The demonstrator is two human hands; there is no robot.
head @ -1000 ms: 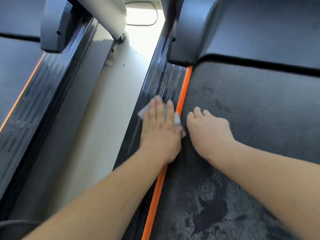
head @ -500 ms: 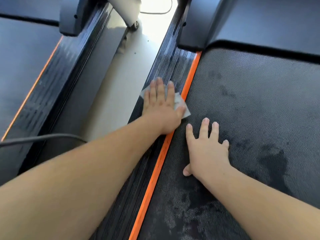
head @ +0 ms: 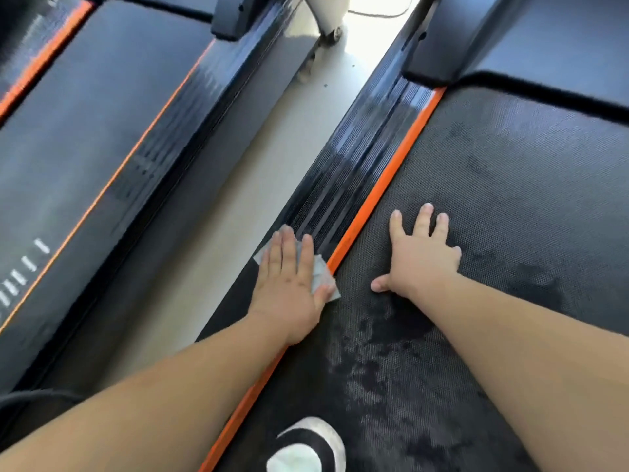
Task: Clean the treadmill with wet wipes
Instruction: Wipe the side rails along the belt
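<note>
My left hand point(head: 289, 284) lies flat, fingers straight, pressing a pale grey wet wipe point(head: 321, 272) onto the ribbed black side rail point(head: 347, 172) of the treadmill, just left of its orange strip point(head: 384, 178). Only the wipe's corners show around the hand. My right hand point(head: 420, 257) rests flat with spread fingers on the dark textured belt point(head: 527, 172), which carries darker wet patches near my right forearm. The two hands sit side by side, a short gap apart.
A second treadmill point(head: 85, 131) with its own orange line lies to the left, across a strip of pale floor point(head: 238, 185). A black motor cover point(head: 544, 46) ends the belt at the top. A black-and-white shoe point(head: 306, 447) stands on the belt near the bottom edge.
My left hand has slid the wipe back along the rail toward me. My right hand stays flat on the belt with its fingers spread. The view has pulled back and a shoe has come into sight.
</note>
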